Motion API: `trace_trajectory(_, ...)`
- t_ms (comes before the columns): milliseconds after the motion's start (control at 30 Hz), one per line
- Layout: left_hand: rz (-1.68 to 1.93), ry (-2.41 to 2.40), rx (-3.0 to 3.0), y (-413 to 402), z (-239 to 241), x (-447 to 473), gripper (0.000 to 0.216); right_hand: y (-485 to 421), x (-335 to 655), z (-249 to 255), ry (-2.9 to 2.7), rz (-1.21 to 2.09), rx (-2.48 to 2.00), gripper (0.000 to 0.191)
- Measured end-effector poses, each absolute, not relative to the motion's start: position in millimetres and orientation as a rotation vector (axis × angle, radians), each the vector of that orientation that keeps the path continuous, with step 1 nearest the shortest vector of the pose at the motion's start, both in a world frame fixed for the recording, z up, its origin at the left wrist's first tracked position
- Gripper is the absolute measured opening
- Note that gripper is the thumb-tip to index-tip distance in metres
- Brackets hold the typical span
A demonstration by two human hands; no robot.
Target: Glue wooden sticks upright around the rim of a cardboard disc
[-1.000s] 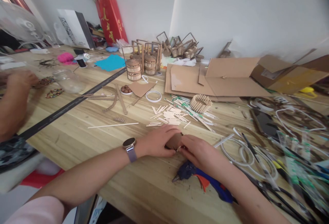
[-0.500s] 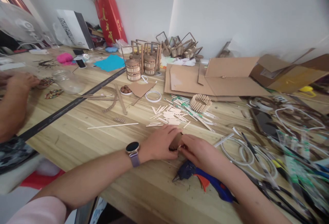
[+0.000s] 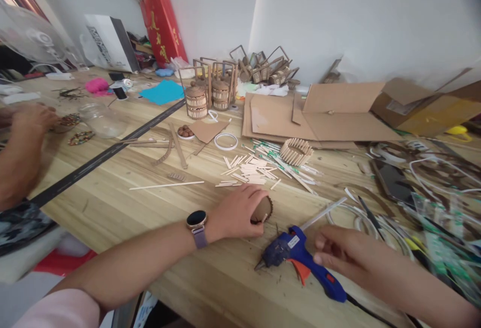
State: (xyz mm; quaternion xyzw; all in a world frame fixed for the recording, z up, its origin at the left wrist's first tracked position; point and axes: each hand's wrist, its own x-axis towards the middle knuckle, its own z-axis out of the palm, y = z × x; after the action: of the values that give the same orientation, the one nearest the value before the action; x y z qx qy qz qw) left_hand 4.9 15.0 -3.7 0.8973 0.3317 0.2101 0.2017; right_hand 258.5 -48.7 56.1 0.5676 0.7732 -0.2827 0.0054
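My left hand (image 3: 240, 210) is closed around the edge of a round brown cardboard piece (image 3: 262, 211) with a ridged rim. A small pale stick end shows by its thumb. Just right of it, a blue hot glue gun (image 3: 296, 250) with an orange trigger lies on the table, nozzle towards the left. My right hand (image 3: 345, 252) is beside the glue gun's handle, thumb and fingers curved and apart, with nothing in it. Beyond the left hand lie a pile of short wooden sticks (image 3: 253, 168) and a ring of upright sticks (image 3: 296, 152).
Tangled cords, tools and wrappers (image 3: 432, 217) crowd the right side. Flat cardboard (image 3: 278, 117) lies farther back, near small lidded stick baskets (image 3: 196, 101). A glass jar (image 3: 103, 120) stands left of a dark strip (image 3: 112, 152). Another person's hand (image 3: 32, 117) works at the far left.
My right hand has left the cardboard piece and moved right to the glue gun's handle, with its fingers apart. My left hand still holds the piece in about the same place.
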Motion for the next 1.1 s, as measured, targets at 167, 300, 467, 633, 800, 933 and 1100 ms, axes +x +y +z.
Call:
trace_trajectory(167,0.575,0.946,2.506,16.1,-1.8,3.6,0.064,-64.0,256.3,39.1,2.399,-0.941,1.806,0.008)
trace_trajectory(300,0.574,0.969,2.499,18.8,-2.9,0.6,0.065,-66.5,252.7,31.5,2.444,-0.904,1.786,0.005)
trace_trajectory(467,0.582,0.961,2.485,21.4,-5.3,-2.8,0.065,-68.2,266.4,36.3,2.489,-0.946,1.867,0.012)
trace_trajectory(633,0.603,0.928,2.463,21.8,-4.0,-2.8,0.065,-68.4,275.4,42.1,2.640,-0.976,2.159,0.026)
trace_trajectory(800,0.604,0.931,2.446,21.0,-3.3,-2.8,0.063,-65.6,271.2,31.4,2.616,-1.146,2.430,0.020)
trace_trajectory(933,0.610,0.936,2.446,21.1,-4.8,-2.9,0.063,-66.2,262.9,18.4,2.300,-1.457,2.677,0.029)
trace_trajectory(1100,0.600,0.933,2.452,20.9,-4.5,-3.0,0.064,-68.8,255.1,11.3,2.213,-1.527,2.652,0.044)
